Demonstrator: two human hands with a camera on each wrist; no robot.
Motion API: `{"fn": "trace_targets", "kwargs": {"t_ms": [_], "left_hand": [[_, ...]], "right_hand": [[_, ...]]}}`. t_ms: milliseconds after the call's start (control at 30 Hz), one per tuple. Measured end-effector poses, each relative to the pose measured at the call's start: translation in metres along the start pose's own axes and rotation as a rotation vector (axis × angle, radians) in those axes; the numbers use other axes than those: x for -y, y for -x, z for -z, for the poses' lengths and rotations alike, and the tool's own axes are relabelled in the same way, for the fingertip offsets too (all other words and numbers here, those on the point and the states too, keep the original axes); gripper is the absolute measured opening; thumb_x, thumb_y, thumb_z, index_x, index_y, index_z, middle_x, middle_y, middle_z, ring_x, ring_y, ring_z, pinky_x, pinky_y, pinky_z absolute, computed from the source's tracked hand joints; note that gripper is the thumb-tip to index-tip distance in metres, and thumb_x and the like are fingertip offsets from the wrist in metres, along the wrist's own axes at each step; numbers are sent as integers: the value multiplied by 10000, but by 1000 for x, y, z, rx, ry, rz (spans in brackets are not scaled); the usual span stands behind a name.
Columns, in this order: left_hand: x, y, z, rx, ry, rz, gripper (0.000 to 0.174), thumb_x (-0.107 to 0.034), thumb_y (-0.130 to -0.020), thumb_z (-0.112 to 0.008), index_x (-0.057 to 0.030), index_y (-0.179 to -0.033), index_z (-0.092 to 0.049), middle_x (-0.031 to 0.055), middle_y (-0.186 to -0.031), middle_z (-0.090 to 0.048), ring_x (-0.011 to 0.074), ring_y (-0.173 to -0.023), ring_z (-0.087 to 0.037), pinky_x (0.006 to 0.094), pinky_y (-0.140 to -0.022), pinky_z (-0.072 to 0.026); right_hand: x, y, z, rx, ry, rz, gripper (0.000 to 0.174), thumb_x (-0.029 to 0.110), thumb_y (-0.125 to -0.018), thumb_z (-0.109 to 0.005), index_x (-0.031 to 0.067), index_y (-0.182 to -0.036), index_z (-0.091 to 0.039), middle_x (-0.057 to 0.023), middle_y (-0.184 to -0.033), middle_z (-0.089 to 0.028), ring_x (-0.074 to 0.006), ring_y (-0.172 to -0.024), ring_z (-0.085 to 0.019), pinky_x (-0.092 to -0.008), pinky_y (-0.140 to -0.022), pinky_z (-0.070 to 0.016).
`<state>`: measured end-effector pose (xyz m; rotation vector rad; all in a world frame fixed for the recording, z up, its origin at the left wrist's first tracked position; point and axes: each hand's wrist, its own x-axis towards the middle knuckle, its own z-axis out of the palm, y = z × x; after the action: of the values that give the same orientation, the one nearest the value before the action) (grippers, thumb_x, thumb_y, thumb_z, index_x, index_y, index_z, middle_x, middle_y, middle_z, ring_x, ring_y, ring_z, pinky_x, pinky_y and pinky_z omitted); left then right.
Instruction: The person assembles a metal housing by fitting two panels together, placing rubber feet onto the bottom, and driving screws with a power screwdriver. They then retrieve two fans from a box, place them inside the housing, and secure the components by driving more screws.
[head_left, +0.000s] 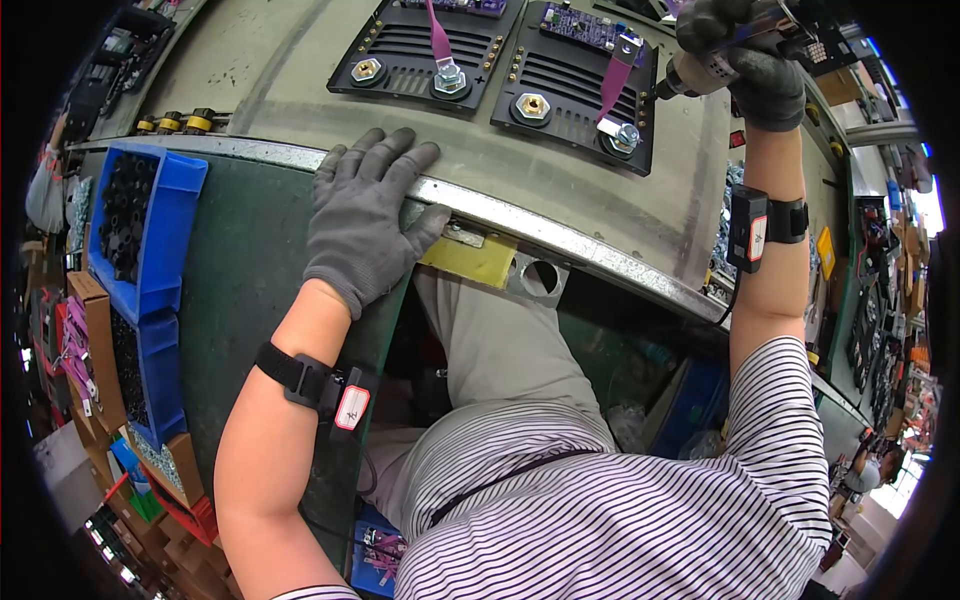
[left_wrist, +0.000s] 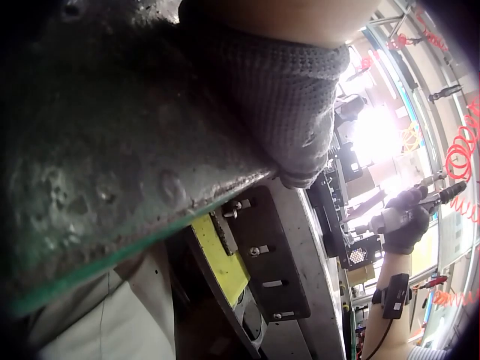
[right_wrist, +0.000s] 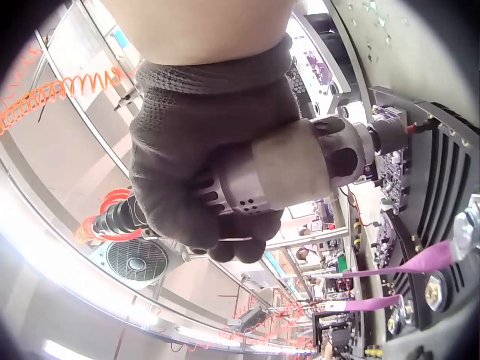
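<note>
My gloved right hand grips an air screwdriver, its fingers curled round the grey body. The tool's tip points at the right edge of a black slotted panel, close to a row of small brass fittings. On that panel are a purple circuit board, a purple strip bolted at one corner, and a hex nut fitting. A second, similar black panel lies to its left. My gloved left hand rests flat over the metal bench edge, fingers extended, holding nothing.
Blue bins with black parts stand at the left. Yellow-and-black fittings lie along the bench's left side. A yellow plate sits below the metal edge. A red coiled hose trails from the tool.
</note>
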<state>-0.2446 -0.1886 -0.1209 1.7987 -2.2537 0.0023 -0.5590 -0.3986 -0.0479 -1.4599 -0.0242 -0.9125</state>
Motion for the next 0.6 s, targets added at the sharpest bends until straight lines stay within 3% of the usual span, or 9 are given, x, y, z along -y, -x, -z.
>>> {"fn": "trace_targets", "kwargs": {"t_ms": [200, 233, 367, 433, 467, 533, 600], "left_hand": [[1, 1, 0, 8, 5, -2, 552, -424, -770, -619, -196, -1261, -513, 78, -1310, -481, 272, -1274, -379, 447, -1092, -202], [1, 0, 0, 7, 7, -4, 552, -424, -770, -619, -196, -1261, -513, 78, -1310, -481, 272, -1274, -379, 447, -1092, -202], [0, 0, 1, 17, 7, -2, 555, -371, -754, -635, -188, -1264, -514, 78, -1321, -474, 284, -1275, -376, 445, -1089, -216], [0, 1, 1, 18, 6, -4, 558, -332, -744, -641, -181, -1266, -514, 78, -1330, -468, 296, -1275, -375, 443, -1086, -232], [1, 1, 0, 11, 4, -3, 557, -376, -755, -631, -187, -1265, -514, 79, -1324, -472, 284, -1276, -374, 446, -1090, -215], [1, 1, -2, 0, 2, -6, 558, -419, -766, -622, -192, -1264, -514, 80, -1318, -476, 272, -1277, -372, 449, -1094, -198], [0, 0, -1, 11, -4, 0, 556, -423, -769, -619, -191, -1263, -514, 80, -1319, -475, 271, -1280, -368, 448, -1096, -194]], "right_hand": [[5, 2, -13, -337, 36, -12, 445, 11, -625, -672, 58, -1044, -528, -80, -866, -599, -253, -806, -589, -374, -728, -492], [2, 0, -4, -222, 34, 16, 433, 4, -636, -660, 54, -1046, -528, -78, -880, -599, -245, -820, -589, -366, -732, -491], [-3, 2, -10, -277, 43, -43, 421, 3, -645, -653, 48, -1045, -529, -81, -879, -599, -246, -836, -591, -359, -725, -493], [-12, 1, -15, -309, -42, 141, 399, 0, -665, -642, 42, -1045, -528, -87, -883, -599, -245, -848, -593, -358, -738, -500], [-9, 1, -17, -310, -39, 142, 399, 0, -665, -642, 42, -1045, -528, -87, -883, -599, -245, -848, -593, -358, -738, -500], [1, 0, -21, -315, 43, -19, 409, -6, -672, -637, 38, -1065, -532, -99, -905, -604, -242, -866, -600, -363, -762, -507], [2, 2, -21, -349, 75, -46, 441, 3, -678, -634, 32, -1105, -528, -107, -927, -611, -242, -873, -606, -377, -792, -511]]}}
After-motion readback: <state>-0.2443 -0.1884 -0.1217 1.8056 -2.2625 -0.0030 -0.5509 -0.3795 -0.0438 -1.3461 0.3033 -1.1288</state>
